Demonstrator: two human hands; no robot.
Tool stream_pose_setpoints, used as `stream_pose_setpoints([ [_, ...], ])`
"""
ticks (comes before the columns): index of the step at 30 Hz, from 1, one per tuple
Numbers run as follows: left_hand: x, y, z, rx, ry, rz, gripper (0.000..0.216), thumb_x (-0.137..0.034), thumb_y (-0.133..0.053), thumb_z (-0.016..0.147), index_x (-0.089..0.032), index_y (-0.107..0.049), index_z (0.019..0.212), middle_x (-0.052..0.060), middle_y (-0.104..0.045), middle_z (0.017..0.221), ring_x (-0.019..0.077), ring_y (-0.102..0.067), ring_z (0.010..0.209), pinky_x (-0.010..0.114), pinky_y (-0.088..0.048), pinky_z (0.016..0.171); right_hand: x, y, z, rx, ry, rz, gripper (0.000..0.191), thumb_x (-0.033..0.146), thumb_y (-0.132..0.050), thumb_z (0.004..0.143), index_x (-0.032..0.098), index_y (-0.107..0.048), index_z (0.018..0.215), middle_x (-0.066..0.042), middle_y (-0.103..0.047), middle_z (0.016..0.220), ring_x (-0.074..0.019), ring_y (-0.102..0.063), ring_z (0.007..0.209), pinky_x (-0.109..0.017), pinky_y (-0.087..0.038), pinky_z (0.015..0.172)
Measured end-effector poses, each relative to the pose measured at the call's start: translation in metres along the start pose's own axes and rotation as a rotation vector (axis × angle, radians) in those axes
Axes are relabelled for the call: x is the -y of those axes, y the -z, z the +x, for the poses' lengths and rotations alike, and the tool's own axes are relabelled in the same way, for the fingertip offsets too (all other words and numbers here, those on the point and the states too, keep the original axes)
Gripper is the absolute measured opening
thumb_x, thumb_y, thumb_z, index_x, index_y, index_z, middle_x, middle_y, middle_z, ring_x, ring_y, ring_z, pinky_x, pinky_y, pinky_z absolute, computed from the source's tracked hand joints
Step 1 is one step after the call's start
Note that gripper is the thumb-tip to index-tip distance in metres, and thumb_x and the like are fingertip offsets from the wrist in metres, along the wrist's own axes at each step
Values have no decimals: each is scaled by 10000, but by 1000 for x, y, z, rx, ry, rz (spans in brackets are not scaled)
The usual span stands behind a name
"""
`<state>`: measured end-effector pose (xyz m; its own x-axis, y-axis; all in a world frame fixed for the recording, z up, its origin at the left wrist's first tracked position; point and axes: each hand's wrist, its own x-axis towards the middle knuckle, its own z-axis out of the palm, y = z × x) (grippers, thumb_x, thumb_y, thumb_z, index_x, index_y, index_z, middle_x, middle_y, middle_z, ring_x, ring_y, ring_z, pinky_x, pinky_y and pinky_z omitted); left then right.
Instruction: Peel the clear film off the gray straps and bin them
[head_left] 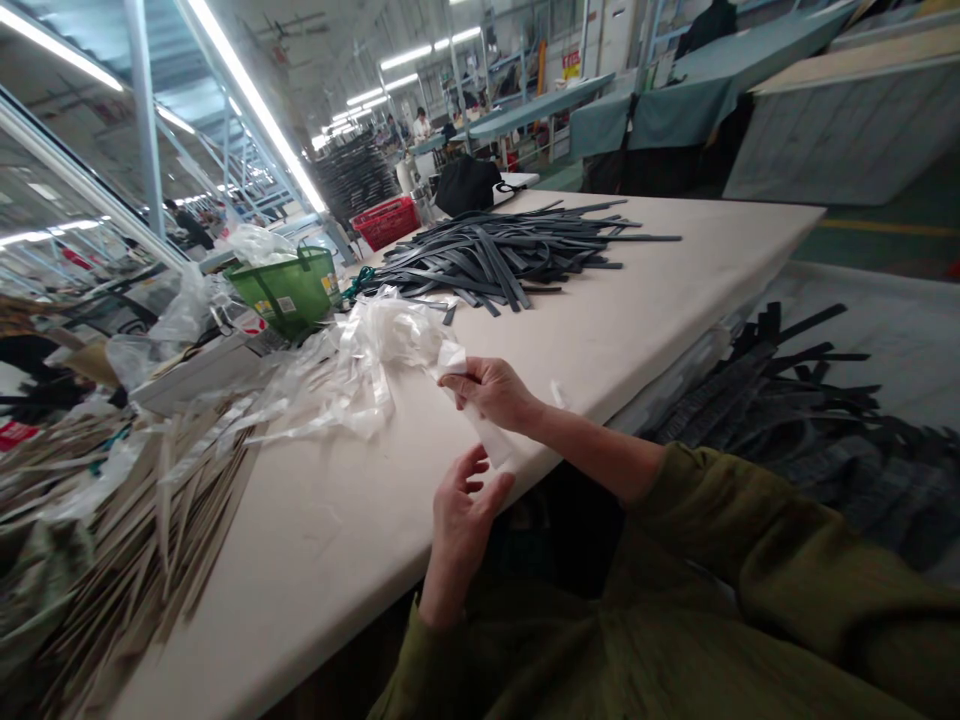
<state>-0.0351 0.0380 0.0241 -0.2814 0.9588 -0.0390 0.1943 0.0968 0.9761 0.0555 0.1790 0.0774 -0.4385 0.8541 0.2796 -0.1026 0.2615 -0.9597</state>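
My right hand (491, 390) pinches a thin white plastic strip (489, 438), whose free end hangs down over the table edge. Below it, my left hand (466, 510) is held with fingers curved and apart, close to the strip's lower end; nothing shows in its grasp. Just beyond my right hand lies a tangled heap of translucent white strips (375, 350) on the pale tabletop (337, 530). Whether the held strip still joins that heap I cannot tell.
A pile of dark grey strips (495, 255) covers the far tabletop. Brown strips (165, 520) lie at the left, near a green basket (289, 295). A red basket (386, 222) stands farther back. At the right, a pale bin (900, 330) holds more dark strips (795, 400).
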Motion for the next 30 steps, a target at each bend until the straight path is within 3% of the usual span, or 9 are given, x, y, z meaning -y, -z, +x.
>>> stream_pose_setpoints([
  [6, 5, -28, 1, 202, 140, -196, 259, -400, -762, 735, -158, -772, 825, 14, -705, 687, 131, -588, 628, 241, -473, 626, -3, 7, 9, 4, -16, -79, 184, 284, -640, 870, 141, -672, 759, 72, -575, 525, -51, -409, 367, -188, -336, 402],
  [13, 5, -37, 2, 366, 247, -277, 298, -396, -818, 658, -148, -791, 822, 29, -704, 657, 118, -564, 588, 243, -438, 611, -23, 6, 26, 4, -5, -158, 168, 262, -667, 896, 153, -682, 768, 74, -596, 550, -61, -457, 433, -191, -361, 490],
  [23, 24, -38, 17, 426, 306, -321, 528, -631, -754, 670, -114, -791, 771, 95, -735, 694, 154, -591, 617, 252, -433, 614, -45, 6, 44, 12, 57, -373, 223, 223, -655, 906, 165, -693, 694, 37, -657, 538, -105, -567, 503, -197, -394, 541],
  [26, 31, -40, 22, 387, 344, -403, 578, -683, -750, 627, -117, -777, 741, 76, -708, 653, 145, -562, 582, 243, -408, 569, -53, 6, 53, 23, 44, -407, 226, 233, -653, 903, 173, -691, 689, 34, -671, 549, -113, -594, 525, -198, -406, 557],
  [30, 34, -41, 36, 321, 332, -421, 545, -681, -755, 611, -141, -704, 557, 29, -605, 515, 124, -490, 503, 235, -379, 504, -63, 4, 65, 53, 12, -440, 238, 246, -647, 901, 178, -687, 676, 37, -675, 559, -112, -602, 534, -193, -421, 557],
])
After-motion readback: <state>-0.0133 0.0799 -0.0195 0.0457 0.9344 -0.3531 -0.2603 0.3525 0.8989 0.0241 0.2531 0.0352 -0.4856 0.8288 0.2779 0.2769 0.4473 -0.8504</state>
